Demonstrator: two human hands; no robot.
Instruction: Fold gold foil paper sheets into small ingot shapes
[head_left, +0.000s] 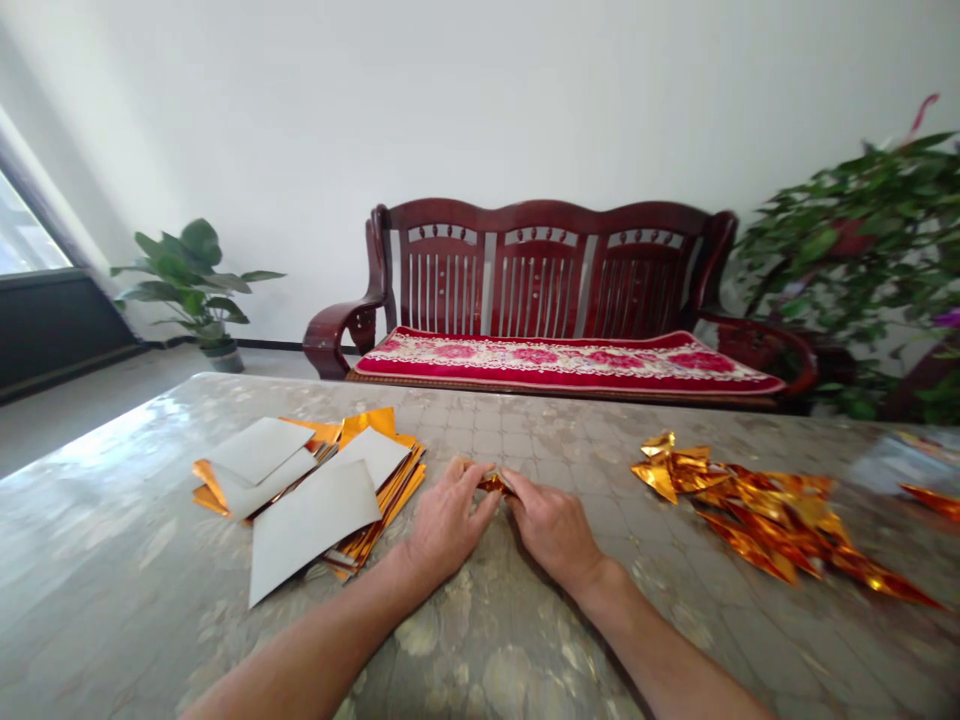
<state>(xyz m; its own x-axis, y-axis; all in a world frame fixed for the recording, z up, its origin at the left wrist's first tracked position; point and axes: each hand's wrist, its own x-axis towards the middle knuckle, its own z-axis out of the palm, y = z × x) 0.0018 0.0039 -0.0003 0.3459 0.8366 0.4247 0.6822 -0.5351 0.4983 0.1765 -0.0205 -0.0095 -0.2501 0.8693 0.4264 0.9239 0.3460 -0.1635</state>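
**Gold Bits on Both Sides of a Big Table [97, 560]**

A white wall [525, 90] fills the back. In front of it is a long wooden bench [540, 215], and a flowery red mat [562, 358] lies along its seat, maybe to make sitting softer. The big table is between the bench and the person.

On the table, next to the left hand [450, 510], is a loose stack of flat sheets [315, 520], gold on one side and white on the other. It is close by, maybe so that hand can get to it fast. Past the right hand [551, 520] lies a heap of pointy gold shapes [757, 495]. It looks set well apart so the shapes don't mix with the flat sheets.

The two hands meet low in the middle, fingers bent in. Both pinch one small gold piece [493, 482] between them, probably because it is too tiny for a big grip. Fingers hide most of it, so I can't tell its shape.
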